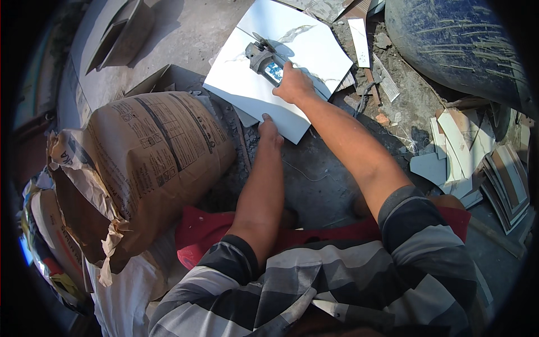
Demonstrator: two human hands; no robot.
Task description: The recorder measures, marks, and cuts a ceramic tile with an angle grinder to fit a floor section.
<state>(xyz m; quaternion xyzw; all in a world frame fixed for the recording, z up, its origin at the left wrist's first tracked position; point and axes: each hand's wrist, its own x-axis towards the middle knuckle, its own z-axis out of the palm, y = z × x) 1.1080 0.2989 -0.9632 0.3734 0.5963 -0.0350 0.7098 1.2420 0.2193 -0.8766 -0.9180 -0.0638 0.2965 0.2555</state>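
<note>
A white tile (236, 84) with grey marbling lies in front of me, tilted across the rubble. My right hand (296, 85) is wrapped round the body of an angle grinder (263, 60), whose grey metal head and disc are over the middle of the tile. A thin dark line runs across the tile from the disc toward its far left edge. At the tile's near edge, my left hand (270, 130) grips with the thumb on top; its other fingers are mostly hidden underneath.
A large open brown paper sack (163, 140) stands at my left. Broken tile pieces (455, 140) lie in piles to the right, below a scratched dark blue drum (455, 45). A curved container (126, 33) is at the far left. A thin wire (309, 175) lies on the ground.
</note>
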